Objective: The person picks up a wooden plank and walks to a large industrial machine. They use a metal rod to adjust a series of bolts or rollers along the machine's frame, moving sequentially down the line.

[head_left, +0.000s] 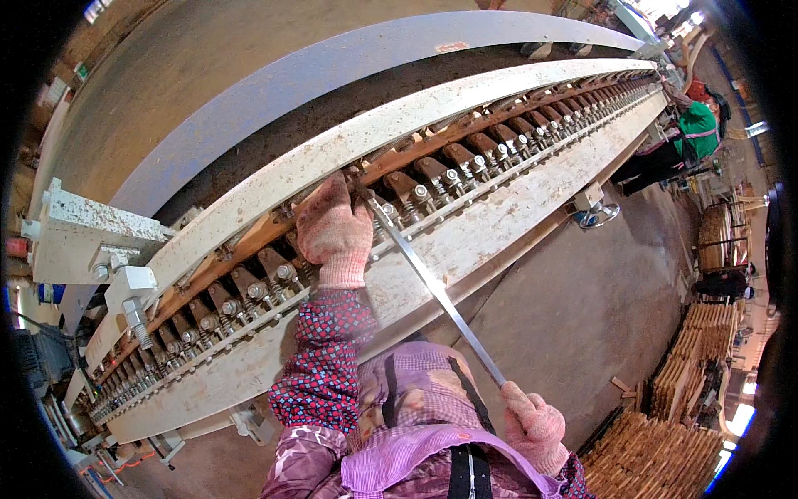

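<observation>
My right hand (pixel 534 426), in a pink-stained knit glove, is closed around the lower end of a long flat metal bar (pixel 445 301). The bar slants up and leftward, its far end beside a rusty clamp finger on a long white machine (pixel 490 200). Close to that end, my left hand (pixel 334 220), in a matching glove, reaches in over the row of clamps. Its fingers curl down at the long brown strip (pixel 266 235) that runs under the clamp tips; what they grip is hidden. Spring-loaded bolts (pixel 421 193) with nuts line the machine on both sides of this hand.
A curved-looking grey beam (pixel 274 83) runs behind the machine. A white bracket (pixel 96 229) stands at the left end. A handwheel (pixel 598 216) sticks out below the front edge. A person in green (pixel 697 133) is at the far right end. Stacked wooden strips (pixel 657 453) lie lower right.
</observation>
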### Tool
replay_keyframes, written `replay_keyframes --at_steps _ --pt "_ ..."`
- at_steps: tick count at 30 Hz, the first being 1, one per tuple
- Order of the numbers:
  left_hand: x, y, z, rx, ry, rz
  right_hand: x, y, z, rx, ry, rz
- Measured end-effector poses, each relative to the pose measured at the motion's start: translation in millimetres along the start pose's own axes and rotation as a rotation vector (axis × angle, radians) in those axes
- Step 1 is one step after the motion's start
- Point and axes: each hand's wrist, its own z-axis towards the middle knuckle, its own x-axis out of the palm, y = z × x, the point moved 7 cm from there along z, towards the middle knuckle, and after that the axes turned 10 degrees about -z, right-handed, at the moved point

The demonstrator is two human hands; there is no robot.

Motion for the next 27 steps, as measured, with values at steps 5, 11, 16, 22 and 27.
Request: replay_keyframes --at_steps 5,11,16,22,27 --pt "-6.8 -0.9 1.0 0.037 -0.035 -0.023 4.3 -3.7 4.7 0.011 0.028 0.025" --pt "-0.2 1.7 1.3 0.074 -0.071 -0.062 -1.2 -0.1 5.6 0.036 0.061 -0.028" --pt "11.4 9.5 -4.9 0.139 -0.198 -0.054 -20.3 -9.1 22.9 0.068 0.039 0.033" --pt "4.8 1.1 -5.8 -0.08 -0.012 -0.015 22.8 -17.1 10.5 0.037 -0.022 -0.055" --pt "-0.5 15.4 6.2 -0.115 -0.03 0.007 60.6 -14.4 -3.1 0.002 -0.101 0.018"
